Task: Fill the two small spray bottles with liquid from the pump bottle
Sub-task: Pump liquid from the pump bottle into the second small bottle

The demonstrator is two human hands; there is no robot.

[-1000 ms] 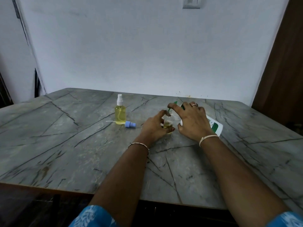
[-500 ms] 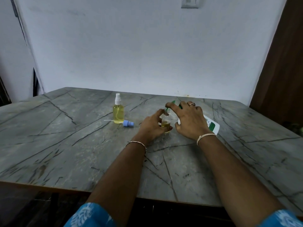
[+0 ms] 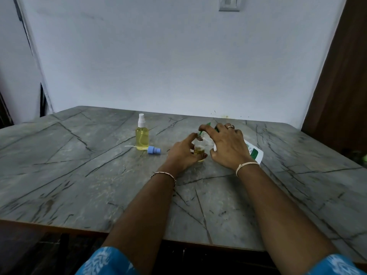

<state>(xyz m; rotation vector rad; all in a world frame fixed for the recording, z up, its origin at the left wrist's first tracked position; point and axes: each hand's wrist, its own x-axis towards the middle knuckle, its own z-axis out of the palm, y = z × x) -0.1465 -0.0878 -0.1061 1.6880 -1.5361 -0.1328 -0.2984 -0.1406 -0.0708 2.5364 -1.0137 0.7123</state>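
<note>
A small clear spray bottle (image 3: 199, 147) with its top off stands on the grey marble table (image 3: 79, 175), with a little yellow liquid at its bottom. My left hand (image 3: 183, 153) grips it from the left. My right hand (image 3: 226, 147) holds the white pump bottle (image 3: 255, 153) tilted, its green nozzle (image 3: 204, 129) over the open neck. A second spray bottle (image 3: 142, 134), full of yellow liquid and capped white, stands to the left. A loose blue spray cap (image 3: 154, 150) with its thin tube lies beside it.
A white wall rises right behind the table's far edge, with a switch plate (image 3: 228, 3) high up. A brown wooden door (image 3: 345, 76) stands at the right. The table's front edge runs just above my blue sleeves.
The view has tilted up a little, so everything sits lower in the frame. Both hands keep their hold on the small bottle and the pump bottle; no clear movement of either.
</note>
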